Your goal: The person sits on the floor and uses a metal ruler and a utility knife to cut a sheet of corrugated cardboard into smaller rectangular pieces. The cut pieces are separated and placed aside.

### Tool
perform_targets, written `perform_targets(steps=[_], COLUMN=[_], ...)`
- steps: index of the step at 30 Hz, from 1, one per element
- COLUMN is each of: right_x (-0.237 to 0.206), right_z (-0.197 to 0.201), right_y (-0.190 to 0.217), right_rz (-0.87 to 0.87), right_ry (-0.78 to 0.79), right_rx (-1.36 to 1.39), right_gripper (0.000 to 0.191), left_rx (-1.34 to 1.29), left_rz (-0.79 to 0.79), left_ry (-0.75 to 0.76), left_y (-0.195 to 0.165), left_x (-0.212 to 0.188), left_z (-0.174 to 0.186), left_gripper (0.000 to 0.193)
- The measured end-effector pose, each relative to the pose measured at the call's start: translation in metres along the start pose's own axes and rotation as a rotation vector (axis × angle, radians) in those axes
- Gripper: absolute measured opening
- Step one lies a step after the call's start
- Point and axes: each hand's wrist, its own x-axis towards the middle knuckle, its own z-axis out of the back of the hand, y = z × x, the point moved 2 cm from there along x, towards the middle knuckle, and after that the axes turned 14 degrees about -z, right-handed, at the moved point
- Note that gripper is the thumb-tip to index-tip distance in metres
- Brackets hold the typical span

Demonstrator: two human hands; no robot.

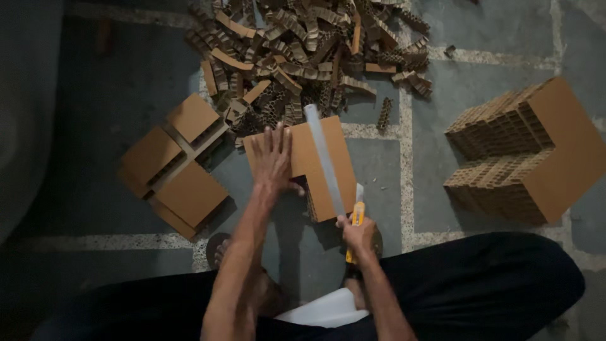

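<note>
— Where's the board?
— The honeycomb cardboard slab (302, 165) lies on the floor (372, 265). The left hand (273, 159) presses it, fingers spread; a ruler (324, 158) lies across it.
— And the right hand (357, 232)?
— Fingers wrapped round a yellow utility knife (356, 218) at the slab's near edge.
— Around it?
— Heap of offcut strips (315, 50) beyond, cut squares (173, 167) left, stacked blocks (527, 151) right.

No labels, signs or screens anywhere down here, and no proper packages either: just plain brown honeycomb cardboard blocks (524, 151) stacked at the right on the floor (480, 31), unprinted, with more cut squares (183, 170) lying at the left.
</note>
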Motion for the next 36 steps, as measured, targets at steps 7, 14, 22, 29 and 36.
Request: perform_targets(steps=[7, 14, 22, 29, 36], right_x=[0.015, -0.003, 0.003, 0.007, 0.002], right_z=[0.014, -0.004, -0.056, -0.069, -0.079], right_y=[0.003, 0.068, 0.173, 0.181, 0.18], right_rz=[0.141, 0.417, 1.022, 0.725, 1.209], right_ry=[-0.103, 0.037, -0.065, 0.042, -0.203], right_rx=[-0.092, -0.211, 0.002, -0.171, 0.004], right_gripper=[0.043, 0.053, 0.036, 0.043, 0.036], left_rx=[0.098, 0.072, 0.068, 0.1, 0.089], left_rz=[-0.108, -0.143, -0.176, -0.163, -0.158], left_ry=[-0.265, -0.393, -0.523, -0.459, -0.48], left_y=[0.016, 0.026, 0.033, 0.037, 0.035], left_x=[0.003, 0.005, -0.001, 0.0, -0.007], left_z=[-0.015, -0.013, -0.005, -0.002, 0.003], left_gripper=[0.149, 0.14, 0.129, 0.13, 0.13])
